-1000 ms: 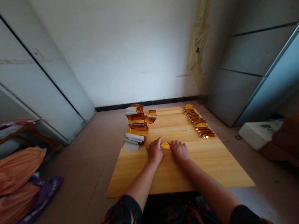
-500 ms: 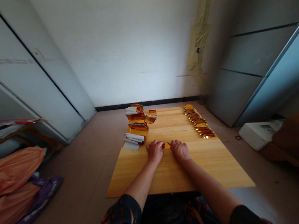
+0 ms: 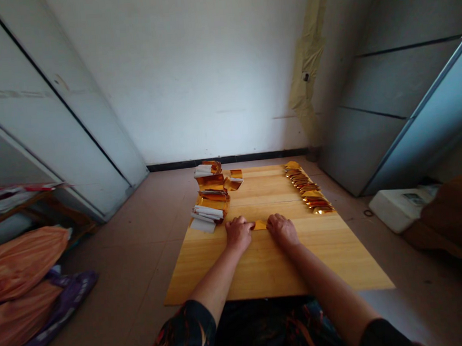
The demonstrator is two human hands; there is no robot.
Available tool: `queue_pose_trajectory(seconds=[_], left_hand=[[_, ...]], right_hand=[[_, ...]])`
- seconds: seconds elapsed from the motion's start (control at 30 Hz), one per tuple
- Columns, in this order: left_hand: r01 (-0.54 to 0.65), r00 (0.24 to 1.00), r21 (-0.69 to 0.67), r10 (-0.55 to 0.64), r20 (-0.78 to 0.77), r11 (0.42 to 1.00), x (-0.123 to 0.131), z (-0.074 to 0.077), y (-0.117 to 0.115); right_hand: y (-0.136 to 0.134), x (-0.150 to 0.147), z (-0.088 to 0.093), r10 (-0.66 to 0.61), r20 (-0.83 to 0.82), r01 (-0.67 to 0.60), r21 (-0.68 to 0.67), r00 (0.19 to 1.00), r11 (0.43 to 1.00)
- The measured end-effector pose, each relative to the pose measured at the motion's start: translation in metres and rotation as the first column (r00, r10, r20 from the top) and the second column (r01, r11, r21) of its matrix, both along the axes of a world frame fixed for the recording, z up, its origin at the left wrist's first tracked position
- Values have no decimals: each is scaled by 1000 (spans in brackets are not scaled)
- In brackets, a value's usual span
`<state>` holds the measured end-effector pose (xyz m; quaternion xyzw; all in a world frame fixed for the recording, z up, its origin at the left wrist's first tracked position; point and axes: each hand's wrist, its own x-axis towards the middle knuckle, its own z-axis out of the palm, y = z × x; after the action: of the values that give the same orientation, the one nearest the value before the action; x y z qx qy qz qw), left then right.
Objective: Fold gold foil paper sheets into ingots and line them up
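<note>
A small folded piece of gold foil paper (image 3: 260, 225) lies low on the wooden board, between my two hands. At its left end, my left hand (image 3: 239, 232) has its fingers closed on the paper. My right hand (image 3: 281, 229) has curled fingers at the paper's right end. Both fingertips are partly hidden. Left of my hands, gold foil sheets with white backs (image 3: 212, 195) stand in a loose heap. Over to the right, folded gold foil pieces (image 3: 308, 188) sit in an overlapping row.
The wooden board (image 3: 277, 275) reaches from my lap towards the white wall (image 3: 209, 90). Grey cabinets (image 3: 52, 101) stand on the left. Orange and purple bags (image 3: 26, 293) lie on the floor there. A white box (image 3: 395, 209) is on the right.
My right hand has shifted slightly right, and more of the gold foil paper shows between my hands. The paper looks flatter. My left hand has barely moved.
</note>
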<state>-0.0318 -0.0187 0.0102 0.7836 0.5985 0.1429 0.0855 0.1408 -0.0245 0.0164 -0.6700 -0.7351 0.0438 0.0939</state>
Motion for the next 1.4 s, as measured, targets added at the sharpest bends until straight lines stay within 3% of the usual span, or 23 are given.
queue_pose_trajectory(seconds=[0.17, 0.27, 0.33, 0.47, 0.57, 0.77, 1.2, 1.4], left_hand=[[3, 1000, -13, -3, -9, 1000, -1, 1, 2], [-3, 1000, -13, 3, -9, 1000, 0, 1, 2], [-5, 1000, -9, 5, -4, 1000, 0, 1, 2], [-15, 1000, -8, 15, -13, 1000, 0, 2, 3], [-24, 1000, -10, 24, -10, 1000, -2, 2, 4], [-128, 990, -40, 130, 46, 991, -11, 2, 7], [-161, 979, -7, 161, 128, 987, -8, -1, 2], [-155, 977, 15, 151, 148, 988, -8, -2, 1]], right_hand=[[3, 7, 1, 61, -116, -55, 49, 991, 997], [6, 0, 7, 132, -196, -107, 132, 972, 985], [8, -9, 10, 149, -238, -127, 108, 960, 986], [11, -24, 11, 83, -183, -103, -101, 979, 990], [12, -28, 12, 38, -103, -55, -167, 994, 984], [16, -28, 18, 12, -69, -27, -212, 998, 977], [12, -53, 31, -159, -28, 145, -270, 987, 952], [20, -42, 25, -193, -91, 153, -327, 977, 932]])
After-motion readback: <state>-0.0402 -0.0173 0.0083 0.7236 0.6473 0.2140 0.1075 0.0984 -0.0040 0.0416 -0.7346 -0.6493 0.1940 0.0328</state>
